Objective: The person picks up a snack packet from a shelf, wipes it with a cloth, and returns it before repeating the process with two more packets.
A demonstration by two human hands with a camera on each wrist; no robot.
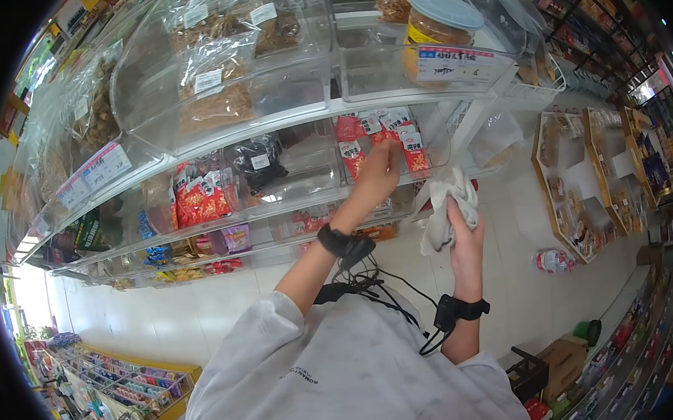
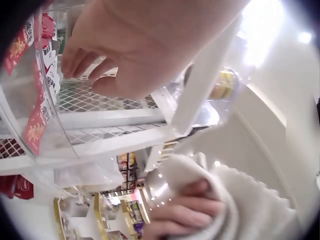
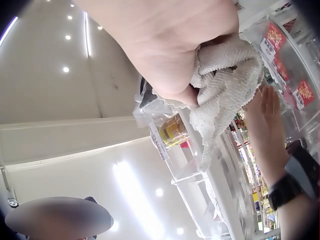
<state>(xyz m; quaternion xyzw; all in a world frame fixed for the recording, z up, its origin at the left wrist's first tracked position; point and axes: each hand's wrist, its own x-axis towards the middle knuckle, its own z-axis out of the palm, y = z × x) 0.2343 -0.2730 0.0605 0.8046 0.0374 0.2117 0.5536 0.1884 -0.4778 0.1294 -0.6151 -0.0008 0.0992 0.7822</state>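
Observation:
My left hand [image 1: 379, 177] reaches over the front of a clear plastic bin [image 1: 439, 142] on the shelf's middle tier. Small red snack packets [image 1: 415, 156] with white labels stand in that bin, right by my fingers. In the left wrist view the fingers [image 2: 85, 65] are loosely bent, with nothing seen between them. My right hand [image 1: 466, 240] grips a crumpled off-white cloth [image 1: 437, 222] in front of the shelf's right end. The cloth's ribbed weave and wavy edge show in the right wrist view, bunched in the palm and hanging down.
Above, clear bins hold bagged dried goods [image 1: 216, 101] and a blue-lidded tub [image 1: 444, 19]. More red packets [image 1: 203, 196] and a dark bag [image 1: 255, 161] lie leftward on the middle tier. Wooden-edged display units [image 1: 561, 186] stand to the right. Black cables [image 1: 373, 281] hang between the wrists.

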